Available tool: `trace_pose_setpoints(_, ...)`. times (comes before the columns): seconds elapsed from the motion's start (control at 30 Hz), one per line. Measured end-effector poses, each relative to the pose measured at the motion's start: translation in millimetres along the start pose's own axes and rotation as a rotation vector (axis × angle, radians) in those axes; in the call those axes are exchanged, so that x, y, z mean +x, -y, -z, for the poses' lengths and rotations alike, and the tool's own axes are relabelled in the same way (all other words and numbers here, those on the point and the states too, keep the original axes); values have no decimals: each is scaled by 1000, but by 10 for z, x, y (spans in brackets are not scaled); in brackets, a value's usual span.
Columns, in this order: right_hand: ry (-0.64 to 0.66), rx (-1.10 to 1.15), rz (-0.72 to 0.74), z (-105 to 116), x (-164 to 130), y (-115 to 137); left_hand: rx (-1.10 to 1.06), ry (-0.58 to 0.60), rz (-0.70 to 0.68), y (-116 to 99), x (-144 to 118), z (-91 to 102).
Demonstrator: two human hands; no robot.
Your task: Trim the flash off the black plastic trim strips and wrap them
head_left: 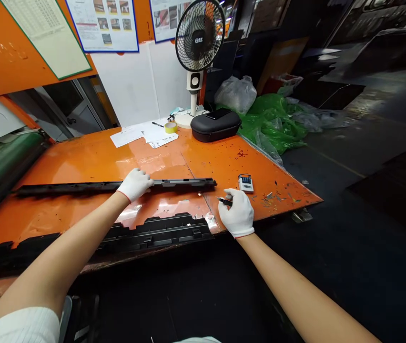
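On the orange workbench, a long black plastic strip lies left to right; the left hand grips its middle, the right hand, nearer its right end, pinches a small dark tool.

Pretty clearly a factory floor or plastics workshop, some kind of inspection or finishing station. The tabletop is a glossy orange work surface, scuffed and speckled with little black shavings, with long black moulded plastic trim parts lying across it. Laminated work-instruction sheets with photos and a printed table are pinned to the orange wall behind. A desk fan stands at the far edge, next to loose papers, a roll of tape and a black zip case. Crumpled green and clear plastic bags are heaped at the side, a green roller sits to the left, and the background is dark machinery on a bare floor.
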State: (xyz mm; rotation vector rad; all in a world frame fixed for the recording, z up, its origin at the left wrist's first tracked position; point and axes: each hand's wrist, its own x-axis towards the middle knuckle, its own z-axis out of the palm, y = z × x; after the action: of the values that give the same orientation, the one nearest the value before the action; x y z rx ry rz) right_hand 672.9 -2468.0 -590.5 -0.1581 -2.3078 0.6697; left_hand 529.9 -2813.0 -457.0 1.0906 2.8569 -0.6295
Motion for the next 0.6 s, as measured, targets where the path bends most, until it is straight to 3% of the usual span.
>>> trace_pose_setpoints(0.13,106,67,-8,-17,-25,-52,-72,76,141,145,-449,-254)
trace_pose_setpoints(0.23,218,65,-30,-16,6,-43,-178,191,244,164,-687,-311)
trace_pose_setpoints(0.3,286,78,-32,-15,44,-22,-249,192,294,99,-768,-310)
trace_pose_setpoints(0.43,381,229,49,8,98,7,-358,44,231,-149,-731,-360)
trace_pose_setpoints(0.53,428,364,158,55,112,16,-352,82,194,-286,-611,-453)
trace_pose_setpoints(0.6,446,341,217,79,140,25,-359,100,225,-313,-547,-511)
